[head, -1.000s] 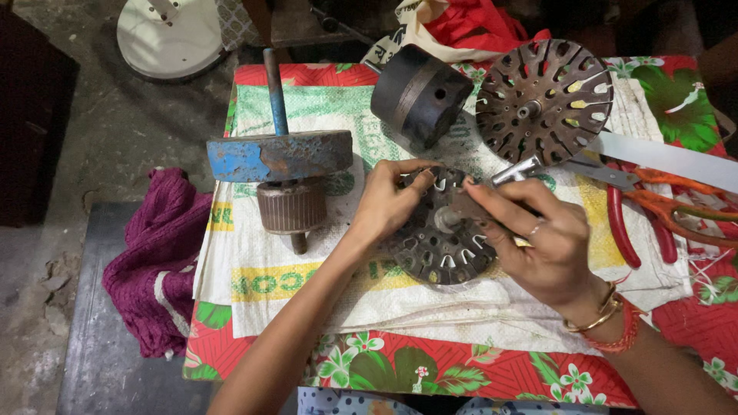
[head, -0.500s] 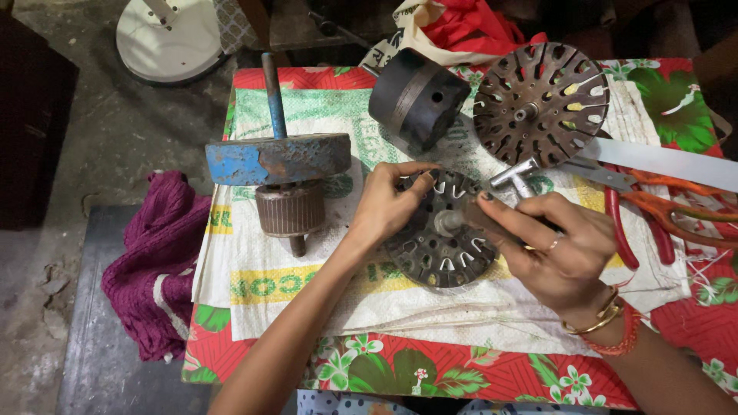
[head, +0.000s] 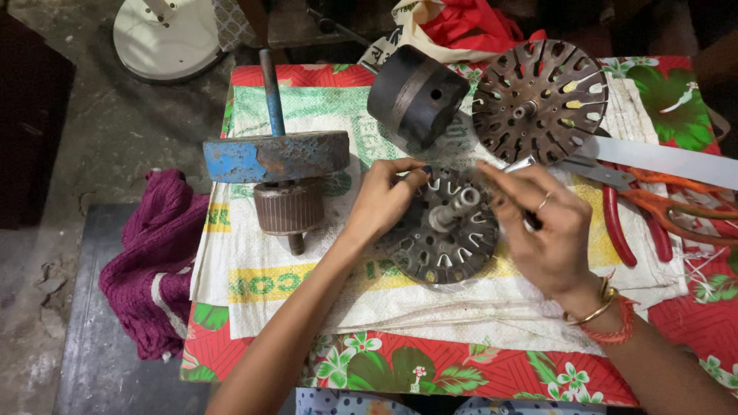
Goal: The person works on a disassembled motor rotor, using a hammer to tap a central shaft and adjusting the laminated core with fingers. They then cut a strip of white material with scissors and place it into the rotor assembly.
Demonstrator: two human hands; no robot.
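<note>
A round slotted metal motor core (head: 446, 238) with a short centre shaft lies on a white woven sack (head: 307, 253). My left hand (head: 384, 200) grips its upper left rim, fingers curled over the edge. My right hand (head: 546, 230) hovers over its right side, pinching a thin metal tool whose tip pokes out near the core's top right. A ring and bangles show on that hand and wrist.
A second slotted disc (head: 538, 100) and a black cylindrical housing (head: 415, 96) lie behind. A blue metal bar on a rusty rotor (head: 277, 177) sits left. Red-handled pliers (head: 623, 223), orange scissors (head: 676, 207), a white strip, a maroon cloth (head: 154, 253) and floral tablecloth surround them.
My right hand has pulled back to the right of the core and lifted slightly. The left hand keeps its hold on the rim.
</note>
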